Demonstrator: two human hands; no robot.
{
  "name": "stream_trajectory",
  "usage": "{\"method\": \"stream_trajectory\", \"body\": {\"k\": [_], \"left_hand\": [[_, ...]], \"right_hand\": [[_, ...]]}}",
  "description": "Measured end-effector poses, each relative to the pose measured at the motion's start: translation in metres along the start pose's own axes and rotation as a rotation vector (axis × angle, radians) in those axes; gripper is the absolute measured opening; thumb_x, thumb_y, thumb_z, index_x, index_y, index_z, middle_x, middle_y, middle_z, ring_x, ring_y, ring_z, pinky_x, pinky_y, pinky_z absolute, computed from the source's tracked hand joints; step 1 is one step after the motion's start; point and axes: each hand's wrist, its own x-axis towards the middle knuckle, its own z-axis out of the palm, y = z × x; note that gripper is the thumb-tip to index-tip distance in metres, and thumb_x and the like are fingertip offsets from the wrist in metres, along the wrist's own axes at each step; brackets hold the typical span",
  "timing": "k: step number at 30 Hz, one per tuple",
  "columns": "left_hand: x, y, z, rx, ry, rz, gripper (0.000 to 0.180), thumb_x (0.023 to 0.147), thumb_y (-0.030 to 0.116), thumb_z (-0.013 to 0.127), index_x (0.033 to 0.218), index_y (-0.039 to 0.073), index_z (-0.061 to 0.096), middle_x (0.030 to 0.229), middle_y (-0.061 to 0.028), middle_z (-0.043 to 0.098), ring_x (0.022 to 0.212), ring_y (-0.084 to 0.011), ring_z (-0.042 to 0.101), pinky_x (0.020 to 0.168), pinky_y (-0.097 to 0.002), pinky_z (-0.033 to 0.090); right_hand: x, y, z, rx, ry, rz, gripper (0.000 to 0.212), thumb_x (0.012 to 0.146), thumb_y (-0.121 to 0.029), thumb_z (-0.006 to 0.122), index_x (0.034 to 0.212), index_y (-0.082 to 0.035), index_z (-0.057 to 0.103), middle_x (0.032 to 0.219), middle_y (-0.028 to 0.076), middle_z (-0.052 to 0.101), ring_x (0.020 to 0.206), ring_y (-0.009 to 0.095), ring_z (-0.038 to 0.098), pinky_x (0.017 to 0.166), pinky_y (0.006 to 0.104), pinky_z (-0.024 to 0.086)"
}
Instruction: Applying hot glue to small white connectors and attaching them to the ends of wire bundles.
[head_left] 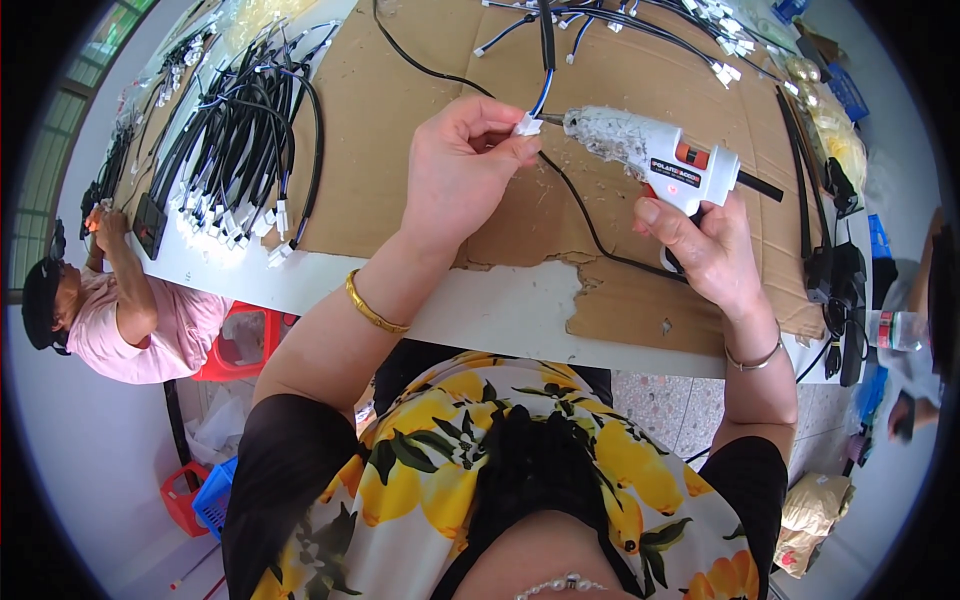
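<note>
My left hand pinches a small white plastic connector between thumb and fingertips. Blue, white and black wires run up from the connector into a black-sheathed cable toward the far edge. My right hand is wrapped round the handle of a white glue gun, whose barrel is crusted with dried glue. The gun's nozzle points left, with its tip at or very near the connector; I cannot tell if they touch. A black glue stick juts from the gun's back end.
Cardboard covers much of the white table. A bundle of black cables with white connectors lies left, more wire harnesses at the far side. The gun's black cord crosses the cardboard. A co-worker in pink sits at left.
</note>
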Motion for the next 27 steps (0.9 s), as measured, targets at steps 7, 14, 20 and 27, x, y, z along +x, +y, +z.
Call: {"method": "stream_trajectory", "body": {"k": [7, 14, 20, 27], "left_hand": [[0.0011, 0.0008, -0.0007, -0.057, -0.011, 0.005, 0.011, 0.077, -0.009, 0.057, 0.087, -0.004, 0.054, 0.086, -0.0131, 0.063, 0.075, -0.0148, 0.061, 0.068, -0.026, 0.052], [0.0019, -0.0007, -0.0021, -0.076, -0.038, 0.03, 0.011, 0.077, -0.009, 0.056, 0.087, -0.003, 0.054, 0.088, -0.0134, 0.063, 0.076, -0.0151, 0.061, 0.07, -0.0267, 0.053], [0.0028, 0.0006, -0.0018, -0.115, -0.05, -0.001, 0.012, 0.077, -0.007, 0.058, 0.087, -0.004, 0.054, 0.083, -0.0089, 0.062, 0.072, -0.0123, 0.06, 0.066, -0.0228, 0.052], [0.0035, 0.0025, -0.0016, -0.145, -0.075, -0.022, 0.012, 0.077, -0.009, 0.056, 0.088, -0.005, 0.054, 0.085, -0.0099, 0.062, 0.074, -0.0131, 0.061, 0.068, -0.024, 0.052]], "right_hand": [[0.0005, 0.0022, -0.001, 0.039, 0.002, -0.033, 0.015, 0.08, -0.014, 0.06, 0.088, -0.002, 0.055, 0.071, 0.003, 0.058, 0.066, 0.009, 0.053, 0.06, 0.0226, 0.042], [0.0022, 0.0047, 0.0003, 0.117, 0.029, -0.083, 0.016, 0.079, -0.014, 0.06, 0.086, -0.001, 0.055, 0.067, 0.003, 0.057, 0.063, 0.009, 0.052, 0.058, 0.0223, 0.041], [0.0023, 0.0047, -0.001, 0.118, 0.021, -0.072, 0.016, 0.079, -0.014, 0.059, 0.086, -0.001, 0.055, 0.067, 0.003, 0.056, 0.062, 0.009, 0.051, 0.058, 0.0224, 0.041], [0.0032, 0.0016, -0.0012, 0.165, 0.026, -0.022, 0.018, 0.079, -0.015, 0.059, 0.087, 0.001, 0.054, 0.066, 0.003, 0.054, 0.061, 0.009, 0.05, 0.056, 0.0228, 0.04]]}}
